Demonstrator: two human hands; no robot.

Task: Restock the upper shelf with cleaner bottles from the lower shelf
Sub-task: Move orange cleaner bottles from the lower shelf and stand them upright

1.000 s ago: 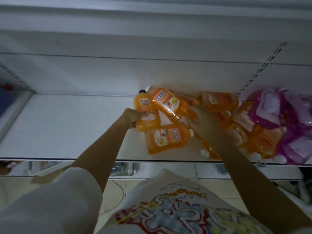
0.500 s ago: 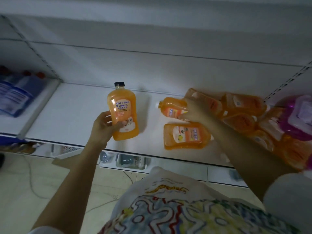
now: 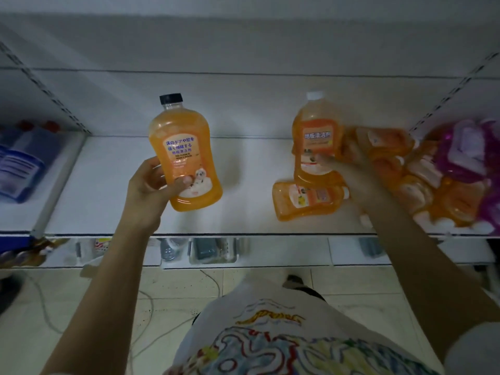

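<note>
My left hand (image 3: 151,185) grips the lower left side of an orange cleaner bottle with a black cap (image 3: 186,150), held upright over the white shelf (image 3: 113,185). My right hand (image 3: 349,169) holds a second orange bottle with a white cap (image 3: 315,142) upright, thumb across its label. Below it another orange bottle (image 3: 305,204) lies on its side near the shelf's front edge. A heap of several more orange bottles (image 3: 405,180) lies to the right, partly hidden by my right arm.
Purple refill packs (image 3: 465,155) lie at the far right of the shelf. Blue packages (image 3: 19,169) fill the neighbouring bay on the left. Under the shelf's front edge a lower level holds small items (image 3: 208,250). A tiled floor with cables lies below.
Both bottles have risen: the left one is higher and closer, and my right hand has stood its bottle upright from lying tilted on the pile.
</note>
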